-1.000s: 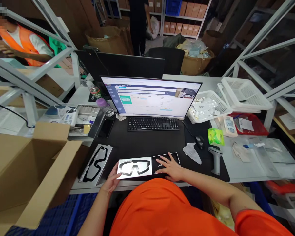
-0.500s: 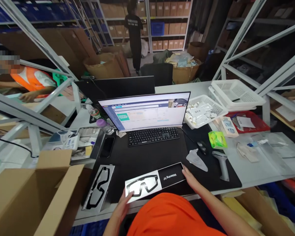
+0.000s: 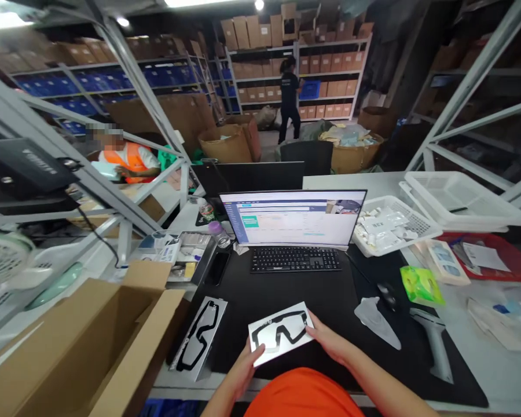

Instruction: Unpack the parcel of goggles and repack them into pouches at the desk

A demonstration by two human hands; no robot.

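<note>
Between my two hands is a flat white box [image 3: 282, 334] with a black glasses frame printed on its top, tilted slightly above the desk's near edge. My left hand [image 3: 244, 366] grips its left end, thumb on the top face. At the right end my right hand [image 3: 325, 339] is closed on the box, thumb near the printed frame. A second, matching glasses box [image 3: 201, 337] lies on the black desk mat [image 3: 282, 289] to the left. My fingers under the held box are hidden.
An open cardboard carton [image 3: 125, 324] stands at the left. Behind the mat are a keyboard [image 3: 295, 259] and monitor [image 3: 295, 217]. To the right lie a barcode scanner [image 3: 436, 344], a mouse [image 3: 387, 296], a green packet [image 3: 422, 285] and a white basket [image 3: 391, 226]. Two other people are farther back.
The black inner part that stuck out on the right has gone inside the sleeve, and my right hand has come closer to my left. The camera view has tilted up and turned left.
</note>
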